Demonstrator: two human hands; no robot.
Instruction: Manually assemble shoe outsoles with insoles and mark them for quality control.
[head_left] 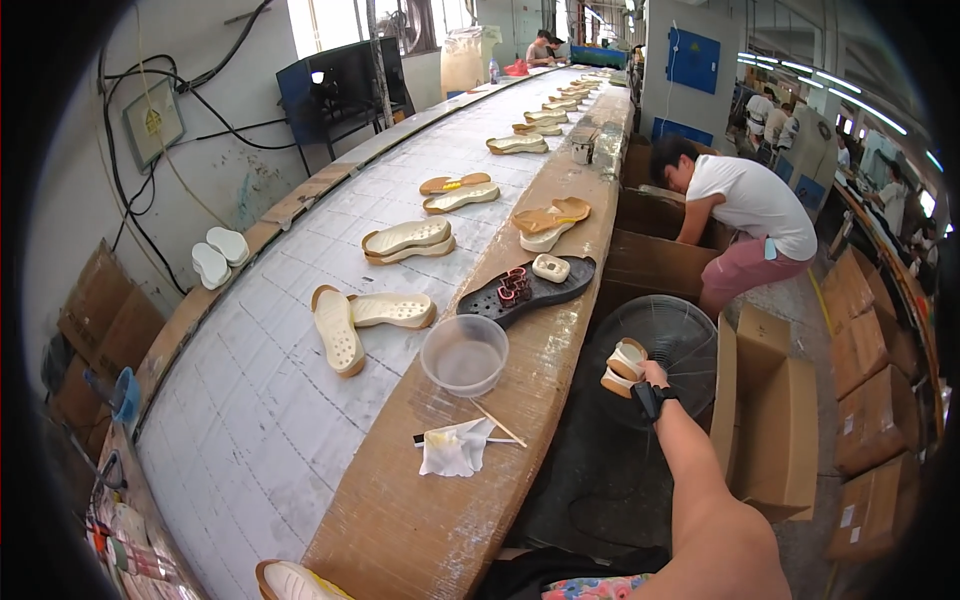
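Note:
My right hand [654, 375], a black band at its wrist, reaches out to the right past the table edge. Its fingers are closed on a pair of cream and tan shoe soles [622, 368], held in front of a round fan [680, 325]. An open cardboard box [785, 430] stands to the right of that hand. My left hand is out of view. On the table's brown ledge lie a black sole [575, 283] carrying small dark red pieces, a clear plastic tub [464, 355], a thin stick [500, 424] and a white cloth [455, 447].
Pairs of cream soles [338, 332] line the long white conveyor table [260, 400], running away from me. Another person [755, 195] in a white shirt bends over cardboard boxes [655, 265] at the right. More boxes [870, 505] are stacked along the far right.

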